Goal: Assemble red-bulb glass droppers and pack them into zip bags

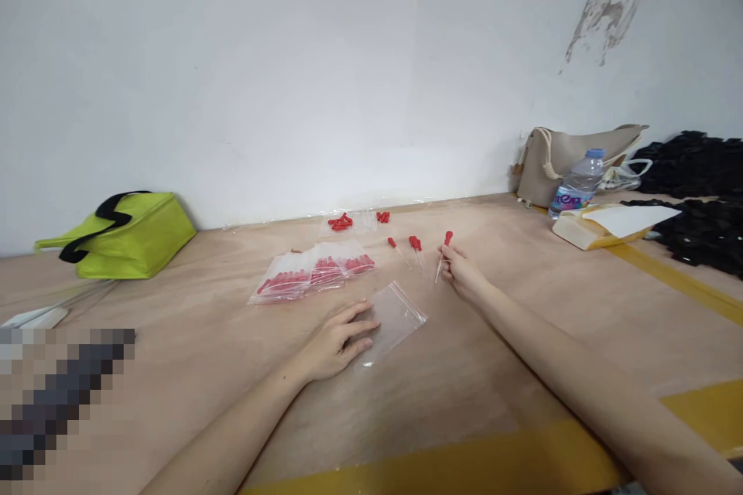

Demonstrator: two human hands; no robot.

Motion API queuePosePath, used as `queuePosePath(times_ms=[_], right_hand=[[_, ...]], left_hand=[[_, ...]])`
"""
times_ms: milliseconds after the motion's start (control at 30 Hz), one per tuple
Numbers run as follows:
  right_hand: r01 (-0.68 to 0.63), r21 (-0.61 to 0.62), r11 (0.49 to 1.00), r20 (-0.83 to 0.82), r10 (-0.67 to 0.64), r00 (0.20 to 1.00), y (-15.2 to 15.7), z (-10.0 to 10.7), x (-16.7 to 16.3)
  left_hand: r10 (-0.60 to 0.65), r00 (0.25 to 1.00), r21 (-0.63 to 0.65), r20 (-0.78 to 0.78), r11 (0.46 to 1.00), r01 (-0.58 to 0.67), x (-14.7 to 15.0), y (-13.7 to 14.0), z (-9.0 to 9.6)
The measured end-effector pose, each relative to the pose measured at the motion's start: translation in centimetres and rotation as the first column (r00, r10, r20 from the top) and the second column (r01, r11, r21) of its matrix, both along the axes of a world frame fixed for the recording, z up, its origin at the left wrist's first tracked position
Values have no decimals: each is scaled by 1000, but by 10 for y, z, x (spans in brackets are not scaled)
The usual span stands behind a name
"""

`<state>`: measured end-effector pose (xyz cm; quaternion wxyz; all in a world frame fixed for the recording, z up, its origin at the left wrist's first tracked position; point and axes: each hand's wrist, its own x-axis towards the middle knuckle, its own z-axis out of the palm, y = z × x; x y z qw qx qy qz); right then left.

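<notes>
My right hand (461, 272) pinches a glass dropper (448, 238) with a red rubber bulb, its bulb up and its clear tube slanting down. My left hand (342, 340) lies with fingers apart on a clear zip bag (395, 317) that looks flat. Beyond the bag, a few more droppers (414, 244) rest on the table, and a single dropper (392, 243) lies just left of them. To the left, overlapping zip bags (284, 280) hold rows of red-bulbed droppers.
Red bulbs (340, 222) lie on plastic near the wall. A lime-green bag (136, 236) stands at the left. At the right are a water bottle (579, 184), a beige bag (539, 166), a paper-topped box (609, 226) and black items (696, 232). Yellow tape (464, 456) runs along the front edge.
</notes>
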<state>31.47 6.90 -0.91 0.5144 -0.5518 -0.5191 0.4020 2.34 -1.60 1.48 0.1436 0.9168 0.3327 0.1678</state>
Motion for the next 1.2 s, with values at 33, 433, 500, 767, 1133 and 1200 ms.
queuePosePath(times_ms=[33,433,500,767,1133,1200], right_hand=[[-9,5,1000,-49,9,999,-7,1,2],[15,49,999,-316,1,949,-47,-2,-18],[8,72,997,-259,11,966,-47,-5,-22],[38,127,991,-187,-13,982,-49,-8,-20],[-304,18,953,-294,295,909,-63,-4,-23],[-380,-21,925,-215,367,905,-66,-4,-20]], left_hand=[[12,999,8,35,1000,-12,1,1,-1],[85,995,31,49,996,-86,2,-8,-7],[65,997,11,41,998,-65,2,-8,-6],[47,998,-8,50,999,-47,1,-8,-4],[49,998,-48,38,998,-47,3,-9,3],[44,998,-50,35,998,-43,3,-10,4]])
